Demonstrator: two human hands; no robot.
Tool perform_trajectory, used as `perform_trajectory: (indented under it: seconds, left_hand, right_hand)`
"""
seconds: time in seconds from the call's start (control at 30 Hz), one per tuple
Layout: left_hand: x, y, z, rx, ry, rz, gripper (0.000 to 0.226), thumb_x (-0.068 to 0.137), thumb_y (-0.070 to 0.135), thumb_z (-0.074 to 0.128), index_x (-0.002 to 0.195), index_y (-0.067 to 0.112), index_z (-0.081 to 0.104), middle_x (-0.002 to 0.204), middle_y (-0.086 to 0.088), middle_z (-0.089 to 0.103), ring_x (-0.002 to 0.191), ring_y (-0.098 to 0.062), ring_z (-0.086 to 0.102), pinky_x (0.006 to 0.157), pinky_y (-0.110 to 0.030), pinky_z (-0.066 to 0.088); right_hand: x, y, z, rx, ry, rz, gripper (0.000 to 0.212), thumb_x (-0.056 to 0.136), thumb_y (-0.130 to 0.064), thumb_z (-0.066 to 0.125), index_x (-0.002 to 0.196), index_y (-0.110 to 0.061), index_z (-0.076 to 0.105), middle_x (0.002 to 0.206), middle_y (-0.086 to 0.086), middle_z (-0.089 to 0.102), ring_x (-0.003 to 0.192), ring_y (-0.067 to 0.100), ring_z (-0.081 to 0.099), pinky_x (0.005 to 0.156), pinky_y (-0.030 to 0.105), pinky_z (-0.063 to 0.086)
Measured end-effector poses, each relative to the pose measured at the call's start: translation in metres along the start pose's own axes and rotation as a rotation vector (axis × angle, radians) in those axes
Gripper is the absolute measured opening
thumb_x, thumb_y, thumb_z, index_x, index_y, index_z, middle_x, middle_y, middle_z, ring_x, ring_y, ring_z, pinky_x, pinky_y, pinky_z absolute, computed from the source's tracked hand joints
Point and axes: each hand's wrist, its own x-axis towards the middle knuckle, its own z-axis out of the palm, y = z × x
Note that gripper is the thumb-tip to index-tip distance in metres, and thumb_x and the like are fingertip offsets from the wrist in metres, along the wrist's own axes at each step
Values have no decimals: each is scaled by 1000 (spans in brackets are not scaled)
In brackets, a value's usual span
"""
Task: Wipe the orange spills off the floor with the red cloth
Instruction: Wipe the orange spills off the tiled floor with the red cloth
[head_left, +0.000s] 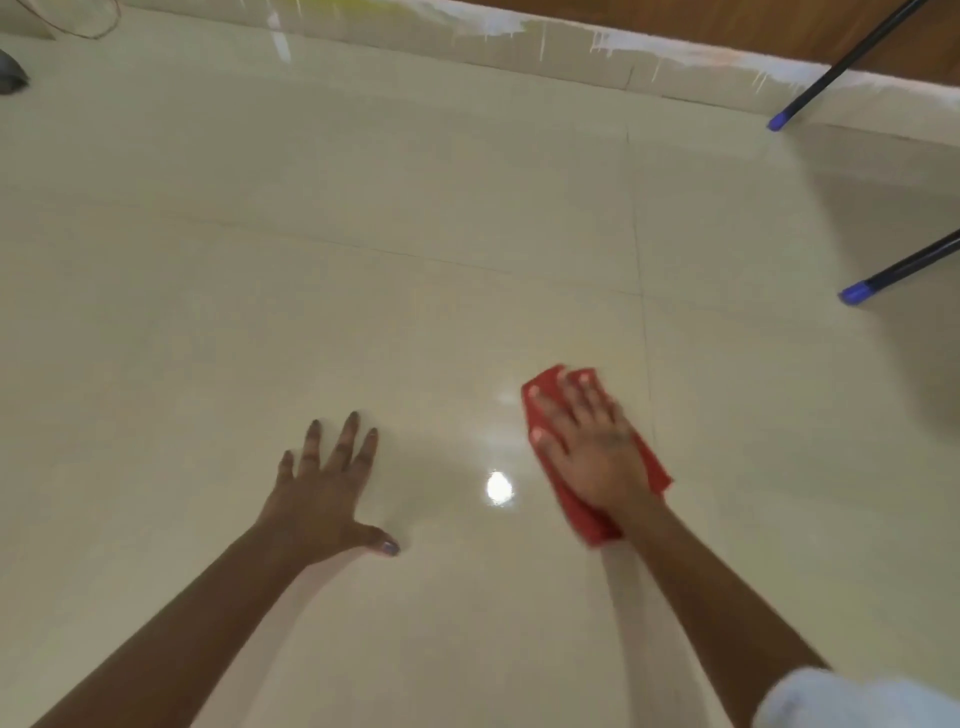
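The red cloth (582, 512) lies flat on the glossy cream tiled floor (363, 260), right of centre. My right hand (587, 447) presses down on it with fingers spread, covering most of it. My left hand (324, 493) rests flat on the bare floor to the left, fingers apart, holding nothing. No orange spill shows on the tiles around the cloth; whatever is under the cloth is hidden.
Two black legs with blue tips (779, 120) (854, 293) stand at the right. A paint-streaked skirting (519, 47) runs along the far wall. A dark object (11, 75) sits at the far left edge. A lamp reflection (498, 488) glares between my hands.
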Motion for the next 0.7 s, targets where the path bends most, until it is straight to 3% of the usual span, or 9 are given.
perform_trajectory:
  seconds: [0.07,0.17,0.33,0.47,0.57,0.7]
  left_hand:
    - [2,-3,3,-15,-6,8,128,61,78,58,144,21,-22,150,-1,-38,138,-40,-28,114,-58,0]
    - [6,-3,8,-41,7,18,129,61,77,58,143,22,-24,147,1,-41,136,-39,-32,113,-59,-4]
    - [4,-4,6,-55,-3,10,126,64,75,58,143,22,-25,137,6,-46,136,-36,-33,113,-57,-6]
    - [-1,-1,0,-88,-2,5,122,67,72,59,144,23,-21,148,4,-39,137,-35,-32,114,-57,-6]
    - [-3,1,-1,-95,-7,-2,122,67,71,61,145,24,-19,151,4,-35,138,-34,-30,115,-56,-5]
    - [-9,12,0,-136,33,-53,110,76,61,61,148,19,-11,155,0,-26,143,-32,-18,116,-53,5]
  right_hand:
    - [57,9,-7,17,-76,176,54,96,-54,17,147,-41,5,159,3,0,146,25,0,115,45,5]
    - [123,-28,-2,79,-89,224,55,96,-54,15,147,-41,0,159,3,-4,145,28,-5,115,48,0]
    - [114,-126,1,68,-97,-120,55,96,-54,14,147,-40,4,159,2,-6,145,27,-8,115,47,-1]
    - [5,-114,7,67,-29,-327,54,95,-53,22,147,-41,14,159,2,10,146,26,5,116,45,9]
    - [-43,-57,9,37,18,-176,53,93,-53,28,145,-39,25,156,3,21,143,28,18,113,46,23]
    - [-10,-56,-6,55,-56,195,55,97,-51,23,148,-38,6,159,6,0,146,29,-1,117,45,5]
